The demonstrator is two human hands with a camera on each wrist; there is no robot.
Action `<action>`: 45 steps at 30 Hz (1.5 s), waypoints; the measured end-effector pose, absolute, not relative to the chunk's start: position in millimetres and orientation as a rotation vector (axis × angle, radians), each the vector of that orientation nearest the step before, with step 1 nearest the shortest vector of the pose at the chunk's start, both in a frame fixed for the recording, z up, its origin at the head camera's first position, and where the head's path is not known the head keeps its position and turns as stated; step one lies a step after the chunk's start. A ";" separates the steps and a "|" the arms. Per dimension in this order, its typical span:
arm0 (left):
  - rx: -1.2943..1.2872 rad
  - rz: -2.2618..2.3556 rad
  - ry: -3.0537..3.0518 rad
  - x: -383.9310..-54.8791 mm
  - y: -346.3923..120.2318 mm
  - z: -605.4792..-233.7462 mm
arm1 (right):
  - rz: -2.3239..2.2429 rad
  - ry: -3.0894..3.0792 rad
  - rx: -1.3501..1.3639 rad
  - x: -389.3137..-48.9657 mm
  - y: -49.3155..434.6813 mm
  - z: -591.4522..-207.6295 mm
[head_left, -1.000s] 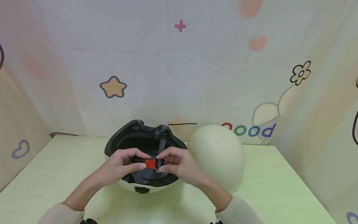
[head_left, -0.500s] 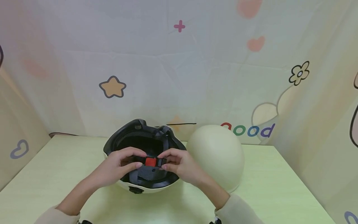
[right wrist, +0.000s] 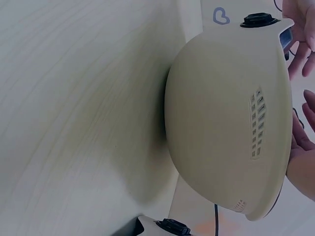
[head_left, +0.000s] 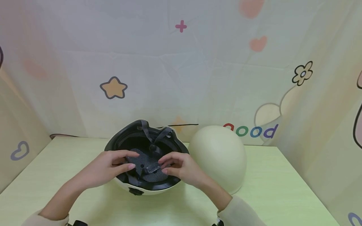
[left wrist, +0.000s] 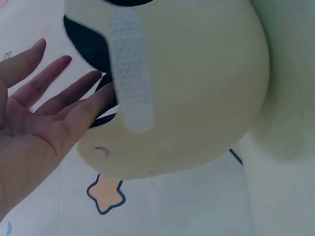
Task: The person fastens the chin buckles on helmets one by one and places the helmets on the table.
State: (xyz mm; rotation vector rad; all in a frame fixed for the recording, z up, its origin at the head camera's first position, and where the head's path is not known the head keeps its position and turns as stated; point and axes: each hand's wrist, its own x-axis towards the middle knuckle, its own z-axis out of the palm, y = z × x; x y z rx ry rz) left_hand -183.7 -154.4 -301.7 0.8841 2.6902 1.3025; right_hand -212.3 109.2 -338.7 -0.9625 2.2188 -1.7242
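A cream helmet (head_left: 152, 191) lies upside down on the table, its black padded inside facing up. Dark straps (head_left: 161, 135) run from its far rim into the hollow, where a dark shiny piece (head_left: 152, 168) lies on the mesh lining. My left hand (head_left: 106, 168) hovers over the helmet's left side, thumb and fingers apart and holding nothing, as the left wrist view also shows. Above the right side is my right hand (head_left: 183, 166), fingers loosely bent, with nothing visible between them. The red buckle cannot be seen now.
A second cream helmet (head_left: 217, 160) stands dome up, close against the right side of the first. The pale green table (head_left: 282, 188) ends at a printed cloth backdrop (head_left: 141, 78). A dark adjuster knob (right wrist: 258, 19) sticks out from the upturned helmet's rim.
Both hands have let go of the strap and its red buckle, which has dropped out of sight. The left hand has drawn back leftward; the right has barely moved. The straps now hang into the helmet.
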 end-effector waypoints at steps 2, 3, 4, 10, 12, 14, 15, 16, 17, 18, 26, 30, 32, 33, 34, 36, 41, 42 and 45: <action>0.835 1.321 2.700 -183.8 -160.4 -297.7 | -1.718 2.214 -0.965 -211.4 109.3 -337.6; 0.811 1.333 2.703 -183.7 -163.7 -295.9 | -1.714 2.211 -0.976 -210.9 109.5 -337.1; 0.793 1.343 2.715 -183.3 -167.1 -294.6 | -1.710 2.204 -0.988 -210.3 109.4 -336.5; 0.703 1.347 2.847 -183.4 -188.5 -295.4 | -1.684 2.137 -1.026 -207.6 108.7 -334.8; 0.650 1.370 2.861 -184.3 -194.9 -298.7 | -1.676 2.136 -1.025 -207.1 108.1 -335.1; 0.620 1.408 2.856 -185.6 -201.0 -303.9 | -1.672 2.134 -1.028 -205.9 107.4 -335.3; 0.615 1.422 2.856 -186.4 -204.0 -307.2 | -1.668 2.136 -1.033 -205.0 106.8 -335.2; 0.625 1.434 2.857 -187.6 -206.5 -311.3 | -1.664 2.137 -1.039 -203.9 106.2 -335.2; 0.633 1.451 2.852 -188.3 -208.7 -315.2 | -1.657 2.136 -1.047 -202.8 105.2 -335.2; 0.653 1.467 2.849 -189.4 -210.9 -319.6 | -1.646 2.133 -1.062 -201.5 104.0 -335.1; 0.540 1.512 2.790 -193.1 -219.0 -346.4 | -1.451 2.211 -1.195 -191.6 88.1 -335.1; 0.530 1.514 2.807 -195.8 -218.3 -350.4 | -1.312 2.333 -1.223 -187.9 81.0 -337.2; 0.541 1.539 2.797 -196.9 -218.2 -351.6 | -1.237 2.393 -1.255 -186.6 77.1 -338.4; 0.545 1.553 2.791 -197.3 -218.0 -352.1 | -1.195 2.426 -1.268 -186.1 75.2 -339.2; 0.549 1.568 2.783 -197.6 -217.8 -352.7 | -1.162 2.451 -1.281 -185.6 73.5 -339.8; 0.557 1.599 2.766 -198.2 -217.2 -353.8 | -1.108 2.499 -1.292 -184.9 70.6 -340.5; 0.580 1.641 2.760 -199.2 -216.4 -356.9 | -1.123 2.504 -1.263 -184.9 67.4 -339.9; 0.584 1.644 2.765 -199.3 -216.3 -357.5 | -1.137 2.495 -1.256 -185.2 67.3 -339.6; 0.593 1.656 2.778 -199.2 -215.0 -358.8 | -1.175 2.465 -1.263 -186.6 68.2 -339.5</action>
